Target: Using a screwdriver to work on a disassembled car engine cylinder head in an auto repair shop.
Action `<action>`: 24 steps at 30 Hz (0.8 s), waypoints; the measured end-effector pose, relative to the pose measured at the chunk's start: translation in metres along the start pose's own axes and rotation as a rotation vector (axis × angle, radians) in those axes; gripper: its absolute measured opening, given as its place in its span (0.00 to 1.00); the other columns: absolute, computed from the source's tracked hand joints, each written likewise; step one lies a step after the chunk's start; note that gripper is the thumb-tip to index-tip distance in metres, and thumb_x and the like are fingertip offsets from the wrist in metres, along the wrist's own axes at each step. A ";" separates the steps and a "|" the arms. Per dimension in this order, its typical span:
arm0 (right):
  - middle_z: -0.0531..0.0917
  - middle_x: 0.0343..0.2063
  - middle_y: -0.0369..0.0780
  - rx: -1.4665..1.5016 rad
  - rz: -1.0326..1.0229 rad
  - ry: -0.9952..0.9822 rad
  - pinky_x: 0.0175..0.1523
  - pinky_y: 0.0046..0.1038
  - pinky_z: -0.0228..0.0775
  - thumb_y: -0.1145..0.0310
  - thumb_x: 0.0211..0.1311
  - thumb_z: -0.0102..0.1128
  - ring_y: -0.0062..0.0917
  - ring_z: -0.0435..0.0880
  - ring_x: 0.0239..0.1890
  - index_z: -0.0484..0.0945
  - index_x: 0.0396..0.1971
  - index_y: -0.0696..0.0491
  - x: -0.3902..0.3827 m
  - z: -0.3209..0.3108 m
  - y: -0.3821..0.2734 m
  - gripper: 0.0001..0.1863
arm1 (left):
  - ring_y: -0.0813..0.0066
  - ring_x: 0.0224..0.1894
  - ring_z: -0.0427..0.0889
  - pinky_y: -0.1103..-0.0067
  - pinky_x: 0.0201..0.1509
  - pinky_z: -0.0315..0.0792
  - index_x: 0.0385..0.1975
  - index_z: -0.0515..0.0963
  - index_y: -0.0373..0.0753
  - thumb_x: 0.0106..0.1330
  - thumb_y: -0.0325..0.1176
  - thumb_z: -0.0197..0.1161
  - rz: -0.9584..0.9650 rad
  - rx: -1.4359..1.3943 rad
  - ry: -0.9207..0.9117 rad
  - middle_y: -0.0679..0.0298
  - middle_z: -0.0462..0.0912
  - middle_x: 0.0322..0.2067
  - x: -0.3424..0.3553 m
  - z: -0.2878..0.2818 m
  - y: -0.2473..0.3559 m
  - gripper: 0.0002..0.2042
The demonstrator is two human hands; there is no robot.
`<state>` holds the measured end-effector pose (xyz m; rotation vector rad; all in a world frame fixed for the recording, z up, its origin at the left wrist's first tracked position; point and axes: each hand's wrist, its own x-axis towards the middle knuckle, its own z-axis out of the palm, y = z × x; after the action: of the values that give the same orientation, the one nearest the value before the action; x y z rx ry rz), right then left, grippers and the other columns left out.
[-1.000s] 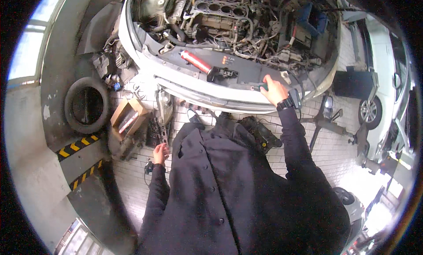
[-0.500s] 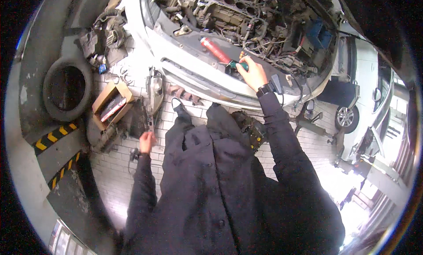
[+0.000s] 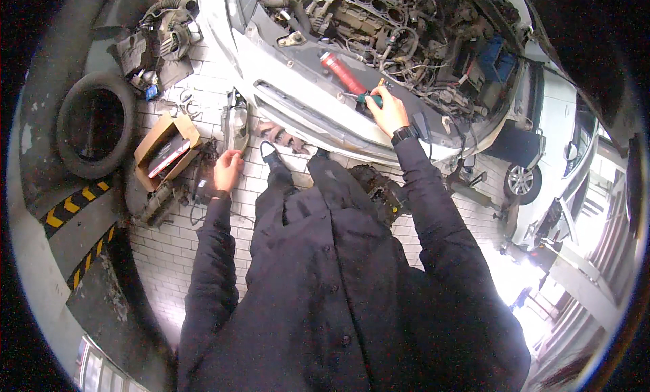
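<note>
My right hand (image 3: 388, 112), with a dark watch on its wrist, grips a gun-like tool (image 3: 343, 74) over the car's front edge. The tool has a long red cylinder and a dark green grip; its exact kind is unclear. Its red end points up and left toward the engine bay. My left hand (image 3: 229, 170) hangs in the air to the left of my legs, just below a detached headlight (image 3: 236, 124). Its fingers are curled in, and whatever they may hold is hidden.
An open engine bay (image 3: 406, 43) spans the upper middle behind a white bumper (image 3: 298, 109). On the tiled floor lie a cardboard box (image 3: 184, 126), greasy parts (image 3: 379, 192) and removed engine parts (image 3: 169, 40). A tire (image 3: 124, 128) leans left; another white car (image 3: 556, 114) stands right.
My left hand has risen toward the headlight. The red tool and my right hand have shifted slightly in view, as has the whole scene; the grip is kept.
</note>
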<state>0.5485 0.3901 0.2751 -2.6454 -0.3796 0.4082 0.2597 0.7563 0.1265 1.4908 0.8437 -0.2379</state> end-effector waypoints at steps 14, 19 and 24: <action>0.86 0.31 0.49 -0.001 0.042 -0.072 0.42 0.46 0.75 0.52 0.64 0.60 0.50 0.85 0.38 0.76 0.41 0.48 0.003 -0.002 0.000 0.15 | 0.73 0.35 0.87 0.75 0.39 0.78 0.42 0.81 0.38 0.71 0.34 0.58 0.226 0.239 -0.080 0.60 0.86 0.31 0.015 0.059 0.051 0.09; 0.85 0.33 0.52 -0.187 0.178 -0.207 0.44 0.48 0.75 0.49 0.65 0.60 0.51 0.84 0.41 0.73 0.45 0.46 0.008 -0.009 -0.017 0.19 | 0.64 0.31 0.85 0.72 0.37 0.77 0.43 0.81 0.39 0.69 0.37 0.61 0.332 0.539 -0.105 0.55 0.84 0.28 0.001 0.055 0.053 0.10; 0.84 0.41 0.53 -0.182 -0.137 -0.119 0.48 0.49 0.74 0.46 0.67 0.56 0.50 0.83 0.46 0.69 0.52 0.45 0.015 -0.002 -0.014 0.23 | 0.65 0.30 0.85 0.72 0.36 0.76 0.43 0.81 0.39 0.69 0.37 0.60 0.352 0.536 -0.133 0.56 0.84 0.27 0.001 0.057 0.039 0.10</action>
<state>0.5599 0.4063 0.2797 -2.7552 -0.6607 0.5098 0.3043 0.7086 0.1488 2.0678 0.4094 -0.3109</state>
